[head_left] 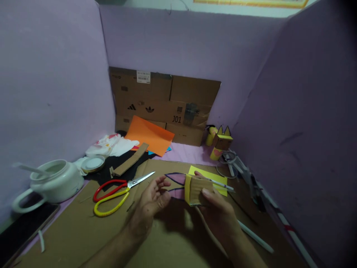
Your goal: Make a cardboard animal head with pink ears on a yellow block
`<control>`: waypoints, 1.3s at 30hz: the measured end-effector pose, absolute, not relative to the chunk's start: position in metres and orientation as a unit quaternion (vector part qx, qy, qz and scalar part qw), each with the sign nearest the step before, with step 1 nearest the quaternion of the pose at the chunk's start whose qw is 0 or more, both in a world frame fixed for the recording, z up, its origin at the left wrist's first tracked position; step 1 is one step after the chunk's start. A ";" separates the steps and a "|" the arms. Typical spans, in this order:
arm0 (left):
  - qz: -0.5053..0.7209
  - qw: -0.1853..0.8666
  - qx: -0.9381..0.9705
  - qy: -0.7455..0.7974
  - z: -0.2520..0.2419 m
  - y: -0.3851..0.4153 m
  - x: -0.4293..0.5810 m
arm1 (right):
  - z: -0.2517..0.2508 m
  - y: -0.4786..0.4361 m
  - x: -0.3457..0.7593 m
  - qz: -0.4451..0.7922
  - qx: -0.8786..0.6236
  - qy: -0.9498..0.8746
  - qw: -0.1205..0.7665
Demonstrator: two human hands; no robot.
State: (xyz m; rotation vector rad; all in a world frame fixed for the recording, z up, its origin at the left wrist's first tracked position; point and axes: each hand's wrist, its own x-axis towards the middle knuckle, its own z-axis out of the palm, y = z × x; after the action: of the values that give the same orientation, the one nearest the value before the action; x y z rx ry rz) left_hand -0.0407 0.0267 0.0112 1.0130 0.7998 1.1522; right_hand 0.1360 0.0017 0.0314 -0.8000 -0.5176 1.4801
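A small cardboard box (201,190) with a yellow paper band and two pink, dark-edged pointed ears (177,179) is held sideways above the work surface. Gripping its plain cardboard end is my right hand (219,210), thumb on the near face and fingers behind. My left hand (152,201) is at the ear tips, its fingers loosely bent and apart from the thumb; whether it touches the lower ear is hard to tell. Scissors (128,188) with one red and one yellow handle lie open left of my left hand. Yellow paper (221,188) lies behind the box, with a white pen (220,183) across it.
A white pot (60,182) and a phone (25,230) are at the left. Orange paper (152,136) and a cardboard strip (131,159) lie further back. A cardboard figure with pointed ears (223,142) stands at the back right. A white stick (256,236) lies beyond my right wrist.
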 end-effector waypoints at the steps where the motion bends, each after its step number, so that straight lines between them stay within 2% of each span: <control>1: 0.521 0.640 0.431 0.364 0.014 0.027 -0.043 | 0.033 0.002 0.137 0.651 -0.347 -0.224 0.637; 7: 0.568 0.601 0.403 0.393 0.032 0.033 -0.052 | 0.029 0.006 0.141 0.636 -0.336 -0.218 0.660; 14: 0.514 0.621 0.441 0.395 0.028 0.029 -0.052 | 0.025 0.010 0.139 0.628 -0.324 -0.204 0.677; 19: 0.431 0.671 0.461 0.389 0.020 0.025 -0.051 | 0.029 0.006 0.133 0.657 -0.313 -0.237 0.644; 23: 0.402 0.694 0.476 0.361 0.016 0.024 -0.050 | 0.026 0.002 0.127 0.674 -0.334 -0.305 0.584; 29: 0.414 0.708 0.463 0.336 0.015 0.021 -0.044 | 0.017 -0.003 0.120 0.662 -0.374 -0.321 0.565; 39: 0.453 0.662 0.454 0.388 0.018 0.020 -0.039 | 0.019 -0.011 0.108 0.687 -0.297 -0.293 0.595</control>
State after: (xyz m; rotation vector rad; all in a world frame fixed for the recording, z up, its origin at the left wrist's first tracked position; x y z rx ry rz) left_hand -0.0394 0.0204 0.0177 1.0274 0.8765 1.0248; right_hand 0.1078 -0.0105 0.0194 -0.6911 -0.6798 1.5971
